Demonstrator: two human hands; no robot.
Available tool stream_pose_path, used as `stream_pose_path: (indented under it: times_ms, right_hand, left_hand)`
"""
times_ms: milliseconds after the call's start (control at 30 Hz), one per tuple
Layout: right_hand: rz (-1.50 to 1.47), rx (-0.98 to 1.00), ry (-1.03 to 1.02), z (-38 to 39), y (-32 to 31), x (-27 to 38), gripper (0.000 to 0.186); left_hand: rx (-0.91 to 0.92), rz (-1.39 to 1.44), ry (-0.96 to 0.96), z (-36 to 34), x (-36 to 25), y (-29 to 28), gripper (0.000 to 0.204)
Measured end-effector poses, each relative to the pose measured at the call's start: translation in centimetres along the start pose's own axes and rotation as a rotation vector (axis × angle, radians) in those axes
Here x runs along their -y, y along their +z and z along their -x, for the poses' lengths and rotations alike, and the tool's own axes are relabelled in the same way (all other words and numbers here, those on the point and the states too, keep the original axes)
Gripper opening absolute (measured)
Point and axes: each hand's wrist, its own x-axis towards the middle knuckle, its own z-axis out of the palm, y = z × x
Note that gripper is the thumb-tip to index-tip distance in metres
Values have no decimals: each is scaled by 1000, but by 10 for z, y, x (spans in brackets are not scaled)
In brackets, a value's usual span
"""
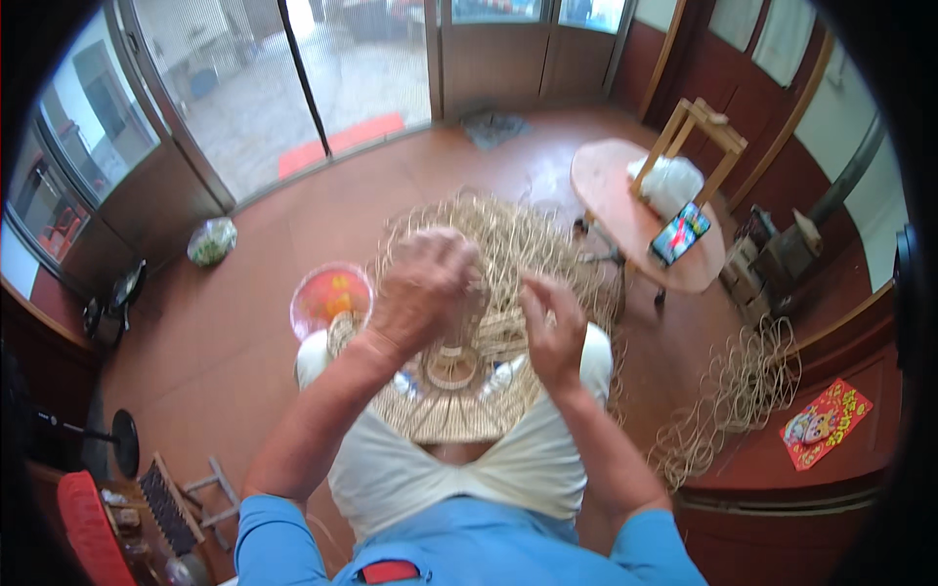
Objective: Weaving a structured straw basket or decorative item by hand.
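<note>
On my lap rests a round woven piece of tan cord (447,418), with a ring at its middle and small white and blue patches along its sides. My left hand (430,285) is raised over its far left part, smeared by motion, so its grip cannot be made out. At the right, my right hand (557,330) hovers over the weaving with fingers bent and thumb near the fingertips. Any strand in that hand is too fine to see. Beyond both hands spreads a big tangled heap of tan cord (523,227), partly hidden by the left hand.
A pink basin (305,301) stands left of my knees. At right is a low oval table (601,176) with a phone (681,233), a white bag (672,186) and a wooden frame (696,117). More loose cord (733,391) trails toward a red cabinet. A plastic bag (212,241) lies left.
</note>
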Motion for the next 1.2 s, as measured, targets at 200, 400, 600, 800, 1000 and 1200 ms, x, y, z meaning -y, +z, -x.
stream_pose_path:
  times_ms: [200,400,600,800,1000,1200]
  right_hand:
    - [56,-35,-94,50,-37,7,15]
    - [27,-83,23,94,-61,-5,14]
    - [83,-52,26,100,-63,-11,11]
    - [-14,-49,38,100,-64,-4,13]
    - [-343,93,432,103,-59,-4,16]
    - [-186,134,323,100,-58,20,23]
  left_hand:
    - [550,-95,244,-33,-18,27,42]
    - [827,-215,542,-45,-18,41,26]
    - [947,-115,145,-71,24,-1,27]
    - [602,240,-509,-59,78,-82,21]
    - [121,951,-898,58,97,-38,37]
    - [-168,1651,-1093,132,5,6,43]
